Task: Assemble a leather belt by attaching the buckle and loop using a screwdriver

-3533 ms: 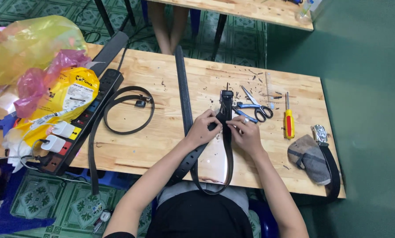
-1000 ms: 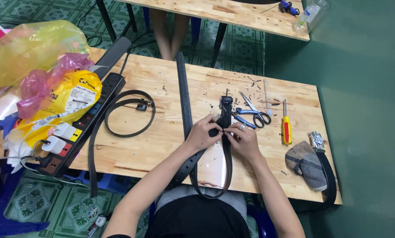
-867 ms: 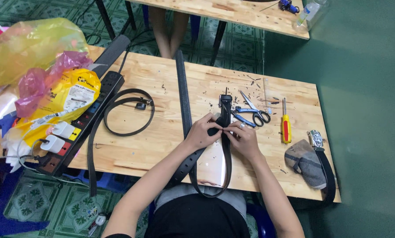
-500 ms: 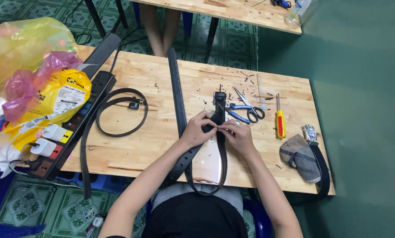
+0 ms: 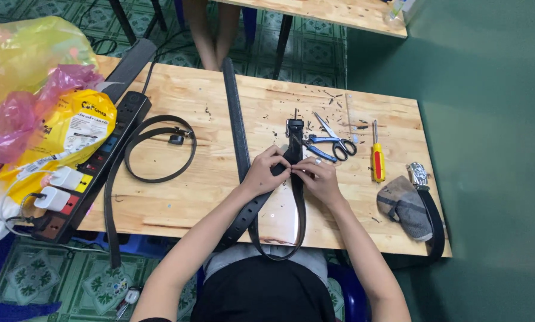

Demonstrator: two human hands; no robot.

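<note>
A black belt runs down the wooden table, loops off its near edge and comes back up to a dark buckle. My left hand and my right hand both pinch the strap just below that buckle, fingertips nearly touching. A ring shows on a finger of my right hand. Scissors with blue handles lie just right of the buckle, and a red and yellow screwdriver lies farther right.
A second black belt coils at left beside a black power strip with white plugs. Yellow and pink plastic bags pile at far left. A grey cloth and another buckled belt sit at right. Someone's legs stand behind the table.
My hands stay pinched on the strap below the buckle. The view has shifted slightly, with the table sliding a little left in frame.
</note>
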